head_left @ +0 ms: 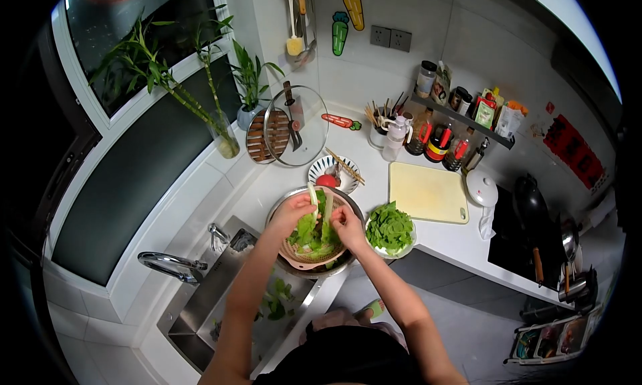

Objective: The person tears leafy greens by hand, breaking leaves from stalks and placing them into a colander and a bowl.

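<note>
My left hand (299,210) is closed on a leafy green lettuce leaf (308,228) whose pale stalk sticks up past the fingers. Close beside it, my right hand (348,227) pinches another leaf piece (328,214) with a pale rib. Both hands are above a beige colander (294,257) that sits inside a steel bowl (360,213) and has more green leaves in it. To the right of the bowl, a glass dish (405,246) is heaped with torn green leaves (389,226).
A steel sink (190,321) with loose leaves and a faucet (167,261) lies left. Behind the bowl stands a striped plate (351,182) with chopsticks and a red item. A cutting board (428,192), bottles (438,143) and a stove (511,241) are at right.
</note>
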Motion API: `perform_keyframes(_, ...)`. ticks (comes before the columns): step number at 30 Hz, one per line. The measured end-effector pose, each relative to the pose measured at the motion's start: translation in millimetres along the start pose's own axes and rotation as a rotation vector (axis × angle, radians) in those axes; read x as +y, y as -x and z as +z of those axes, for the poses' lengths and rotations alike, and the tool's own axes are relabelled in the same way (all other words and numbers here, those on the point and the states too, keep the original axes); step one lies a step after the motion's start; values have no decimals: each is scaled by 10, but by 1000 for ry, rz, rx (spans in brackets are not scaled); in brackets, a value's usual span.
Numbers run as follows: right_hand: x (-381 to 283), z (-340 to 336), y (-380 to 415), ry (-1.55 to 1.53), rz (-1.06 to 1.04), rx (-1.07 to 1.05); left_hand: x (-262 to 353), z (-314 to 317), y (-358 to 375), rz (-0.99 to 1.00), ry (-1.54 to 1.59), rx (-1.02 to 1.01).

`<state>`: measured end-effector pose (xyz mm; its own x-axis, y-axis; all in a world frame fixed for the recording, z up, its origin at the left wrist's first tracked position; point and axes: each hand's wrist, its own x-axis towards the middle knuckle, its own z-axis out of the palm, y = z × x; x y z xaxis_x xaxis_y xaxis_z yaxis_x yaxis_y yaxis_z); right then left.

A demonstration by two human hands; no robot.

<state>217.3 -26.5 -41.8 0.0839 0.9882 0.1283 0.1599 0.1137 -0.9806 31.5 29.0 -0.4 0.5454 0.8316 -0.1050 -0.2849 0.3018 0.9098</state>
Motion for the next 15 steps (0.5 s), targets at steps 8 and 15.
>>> perform_keyframes(8, 109, -145, -194, -344, -10, -128, -138, 7, 20, 176, -174, 290)
perform_keyframes(15, 191, -109, -84, -338, 212, -21, -589, -30, 36, 188, -579, 254)
